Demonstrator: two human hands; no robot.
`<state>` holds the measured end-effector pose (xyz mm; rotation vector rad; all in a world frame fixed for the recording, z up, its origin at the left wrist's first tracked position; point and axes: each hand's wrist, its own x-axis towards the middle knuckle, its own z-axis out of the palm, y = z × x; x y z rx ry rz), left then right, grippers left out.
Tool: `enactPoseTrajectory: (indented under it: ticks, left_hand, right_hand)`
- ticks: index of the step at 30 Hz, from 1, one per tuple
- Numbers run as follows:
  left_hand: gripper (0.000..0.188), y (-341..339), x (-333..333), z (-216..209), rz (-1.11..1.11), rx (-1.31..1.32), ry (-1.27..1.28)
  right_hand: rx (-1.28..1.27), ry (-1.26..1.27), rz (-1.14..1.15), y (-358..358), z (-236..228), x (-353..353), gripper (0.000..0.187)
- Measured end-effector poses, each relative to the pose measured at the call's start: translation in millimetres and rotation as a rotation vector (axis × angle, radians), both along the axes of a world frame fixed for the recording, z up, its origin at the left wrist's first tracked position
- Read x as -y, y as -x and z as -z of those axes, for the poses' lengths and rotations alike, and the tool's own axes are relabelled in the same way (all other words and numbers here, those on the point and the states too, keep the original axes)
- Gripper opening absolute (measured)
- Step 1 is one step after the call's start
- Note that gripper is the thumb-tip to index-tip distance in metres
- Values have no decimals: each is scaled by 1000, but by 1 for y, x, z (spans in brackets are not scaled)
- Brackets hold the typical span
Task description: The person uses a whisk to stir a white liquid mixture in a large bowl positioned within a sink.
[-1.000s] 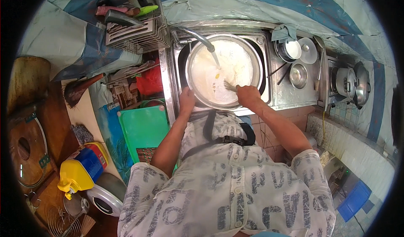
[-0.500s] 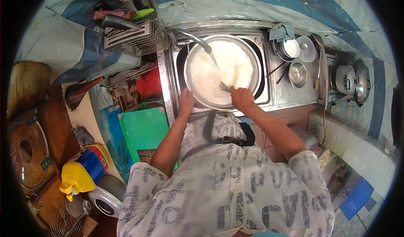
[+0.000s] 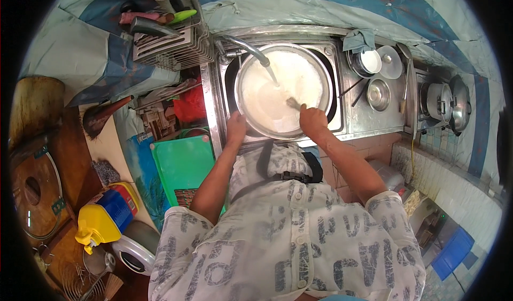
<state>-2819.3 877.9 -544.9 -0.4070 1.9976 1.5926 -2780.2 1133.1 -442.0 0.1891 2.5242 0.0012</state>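
A wide round metal basin (image 3: 247, 120) sits in the sink (image 3: 338, 120), filled with pale, cloudy, frothy liquid (image 3: 288, 71). Water runs into it from the curved tap (image 3: 251, 49). My right hand (image 3: 312, 123) is closed round the handle of what looks like a whisk (image 3: 292, 103). The whisk's blurred head is in the liquid, near the basin's front right. At the front left, my left hand (image 3: 236, 129) grips the basin's rim, with some of its fingers hidden.
A metal drying rack (image 3: 173, 47) stands left of the tap. To the right are a small metal bowl (image 3: 378, 95), a pan (image 3: 367, 63) and a lidded pot (image 3: 438, 100). A green board (image 3: 181, 159) and a yellow jug (image 3: 101, 223) are at the left.
My right hand has moved slightly right and away from me, carrying the whisk's head across the liquid. My left hand stays at the basin's rim. The tap keeps running.
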Motion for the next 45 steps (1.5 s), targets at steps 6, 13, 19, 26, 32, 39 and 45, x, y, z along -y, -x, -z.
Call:
enactPoseTrajectory:
  ticks: [6, 13, 19, 26, 32, 39, 45]
  left_hand:
    - [15, 0, 2, 6, 4, 5, -4]
    - [16, 1, 4, 6, 5, 30, -24]
    - [16, 2, -8, -13, -34, 2, -16]
    - [18, -2, -2, 15, -25, -26, 38]
    - [19, -2, 3, 31, 15, -81, 100]
    - [21, -1, 4, 28, 5, -43, 38]
    - [18, -1, 6, 20, 40, -74, 52]
  right_hand:
    - [-193, 153, -34, 26, 36, 23, 22]
    - [-172, 26, 120, 69, 35, -18, 26]
    - [-151, -40, 262, 28, 39, -56, 22]
    - [81, 108, 205, -9, -2, -33, 23]
    - [-66, 253, 108, 12, 20, 7, 20]
    - [-120, 96, 170, 9, 21, -10, 21]
    - [-134, 125, 19, 27, 24, 5, 20]
